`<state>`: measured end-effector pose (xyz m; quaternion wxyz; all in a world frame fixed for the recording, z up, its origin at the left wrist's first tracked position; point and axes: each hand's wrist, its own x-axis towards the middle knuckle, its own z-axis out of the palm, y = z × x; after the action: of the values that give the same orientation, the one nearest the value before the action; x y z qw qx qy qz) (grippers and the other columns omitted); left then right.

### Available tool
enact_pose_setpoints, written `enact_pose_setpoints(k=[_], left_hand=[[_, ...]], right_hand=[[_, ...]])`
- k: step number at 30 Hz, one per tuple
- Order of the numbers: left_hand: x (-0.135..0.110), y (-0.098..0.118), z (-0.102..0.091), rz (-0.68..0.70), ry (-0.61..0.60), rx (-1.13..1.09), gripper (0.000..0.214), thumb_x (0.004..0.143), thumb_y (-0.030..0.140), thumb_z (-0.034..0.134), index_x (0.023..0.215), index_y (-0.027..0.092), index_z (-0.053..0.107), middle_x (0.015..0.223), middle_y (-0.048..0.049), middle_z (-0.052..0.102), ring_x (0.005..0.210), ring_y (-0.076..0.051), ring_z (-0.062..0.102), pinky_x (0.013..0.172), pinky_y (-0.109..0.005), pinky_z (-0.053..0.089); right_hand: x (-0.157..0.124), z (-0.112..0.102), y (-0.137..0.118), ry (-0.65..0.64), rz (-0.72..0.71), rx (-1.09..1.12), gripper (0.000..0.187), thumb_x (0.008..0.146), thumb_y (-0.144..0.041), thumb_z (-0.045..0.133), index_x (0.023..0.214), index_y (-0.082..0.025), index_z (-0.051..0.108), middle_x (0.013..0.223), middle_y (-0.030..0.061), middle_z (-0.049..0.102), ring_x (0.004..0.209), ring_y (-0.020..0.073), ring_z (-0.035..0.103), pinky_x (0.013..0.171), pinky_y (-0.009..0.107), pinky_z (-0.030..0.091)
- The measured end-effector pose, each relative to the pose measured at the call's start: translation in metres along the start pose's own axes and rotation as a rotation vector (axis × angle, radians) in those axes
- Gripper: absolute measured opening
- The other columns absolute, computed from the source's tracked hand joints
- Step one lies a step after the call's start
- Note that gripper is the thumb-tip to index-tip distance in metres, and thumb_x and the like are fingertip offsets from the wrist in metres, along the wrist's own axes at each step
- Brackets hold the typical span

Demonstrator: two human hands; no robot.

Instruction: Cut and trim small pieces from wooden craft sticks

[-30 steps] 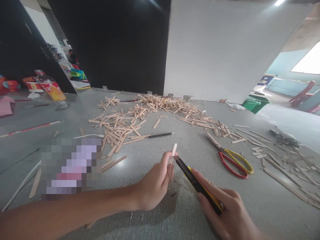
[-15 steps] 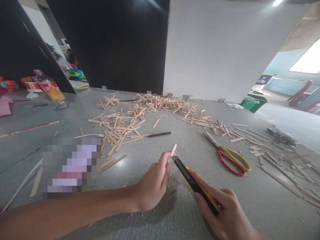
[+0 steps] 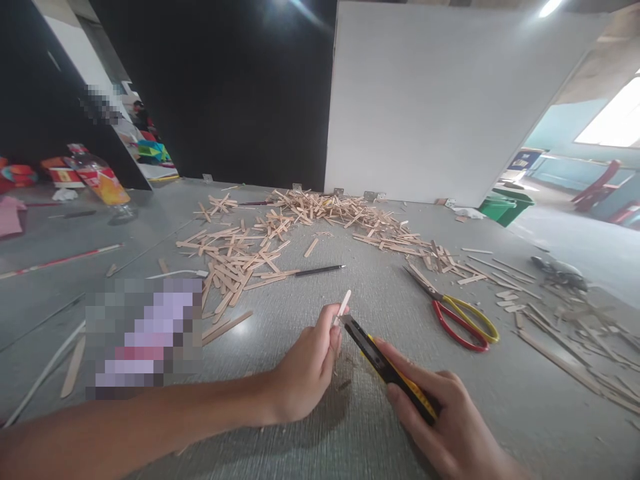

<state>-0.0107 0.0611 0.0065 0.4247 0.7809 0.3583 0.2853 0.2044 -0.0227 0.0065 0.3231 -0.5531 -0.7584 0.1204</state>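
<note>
My left hand (image 3: 306,368) pinches a small wooden stick (image 3: 343,304) upright over the grey floor, its pale rounded end poking above my fingertips. My right hand (image 3: 450,420) is wrapped round a black and yellow utility knife (image 3: 385,365), forefinger laid along its top. The knife's tip touches the stick just beside my left thumb. Both hands hover low near the bottom centre of the view.
Red and yellow scissors (image 3: 457,313) lie to the right. A dark pencil (image 3: 320,270) lies ahead, with heaps of wooden sticks (image 3: 250,250) beyond and offcuts (image 3: 565,330) at right. A white board (image 3: 450,100) stands behind. A bottle (image 3: 103,180) stands far left.
Both hands have shifted slightly left and the knife's tip has slid in closer along the stick. Everything on the floor lies as before.
</note>
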Motion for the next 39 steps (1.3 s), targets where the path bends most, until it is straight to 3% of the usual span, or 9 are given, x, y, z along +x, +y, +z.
enact_pose_setpoints(k=[9,15,18,23,26,32,39], left_hand=[[-0.001,-0.003,0.002,-0.020,0.014,-0.004,0.036,0.112,0.040,0.025,0.137,0.020,0.040,0.064,0.0087,0.039,0.054,-0.014,0.038,0.056,-0.028,0.030],[-0.001,-0.003,0.002,-0.029,0.006,0.007,0.035,0.112,0.043,0.024,0.135,0.021,0.040,0.068,0.0072,0.040,0.058,-0.015,0.039,0.059,-0.029,0.031],[-0.001,-0.003,0.002,-0.032,0.016,0.011,0.035,0.112,0.043,0.024,0.135,0.022,0.040,0.069,0.0063,0.042,0.060,-0.015,0.040,0.060,-0.029,0.031],[-0.002,-0.002,0.002,-0.032,-0.007,-0.011,0.038,0.112,0.045,0.021,0.138,0.022,0.037,0.065,0.0080,0.039,0.055,-0.015,0.036,0.056,-0.029,0.028],[-0.002,-0.001,0.002,-0.039,-0.011,-0.018,0.040,0.112,0.046,0.020,0.138,0.021,0.036,0.065,0.0080,0.039,0.055,-0.015,0.035,0.056,-0.029,0.029],[-0.001,0.002,0.002,-0.033,-0.011,-0.035,0.039,0.111,0.047,0.022,0.135,0.019,0.037,0.069,0.0071,0.041,0.058,-0.015,0.038,0.058,-0.029,0.031],[0.002,0.003,0.001,-0.060,0.015,-0.125,0.042,0.110,0.051,0.024,0.133,0.019,0.040,0.070,0.0066,0.039,0.059,-0.015,0.036,0.056,-0.027,0.031]], right_hand=[[0.001,-0.007,0.007,-0.058,0.090,0.063,0.050,0.102,-0.042,0.045,0.143,-0.018,0.064,0.081,0.0081,0.079,0.061,0.0212,0.068,0.057,0.035,0.061],[-0.001,0.000,0.003,-0.033,0.041,0.033,0.048,0.102,-0.035,0.046,0.143,-0.017,0.063,0.058,0.0017,0.069,0.049,0.0167,0.059,0.052,0.028,0.056],[-0.001,0.001,0.002,-0.041,0.032,0.061,0.049,0.102,-0.035,0.046,0.144,-0.015,0.063,0.058,0.0023,0.068,0.047,0.0156,0.057,0.049,0.025,0.054],[-0.003,-0.004,0.010,-0.120,0.184,0.165,0.053,0.103,-0.045,0.047,0.147,-0.019,0.059,0.089,0.0112,0.078,0.076,0.0241,0.072,0.072,0.040,0.063],[-0.004,-0.004,0.014,-0.123,0.229,0.244,0.055,0.103,-0.049,0.047,0.146,-0.018,0.061,0.109,0.0168,0.077,0.095,0.0299,0.074,0.083,0.048,0.061],[-0.005,0.003,0.006,-0.115,0.121,0.115,0.050,0.102,-0.038,0.049,0.148,-0.020,0.059,0.071,0.0067,0.074,0.061,0.0199,0.068,0.063,0.031,0.061],[0.000,0.004,0.002,-0.013,0.057,0.134,0.048,0.100,-0.036,0.051,0.144,-0.019,0.063,0.063,0.0027,0.069,0.053,0.0172,0.062,0.053,0.026,0.057]])
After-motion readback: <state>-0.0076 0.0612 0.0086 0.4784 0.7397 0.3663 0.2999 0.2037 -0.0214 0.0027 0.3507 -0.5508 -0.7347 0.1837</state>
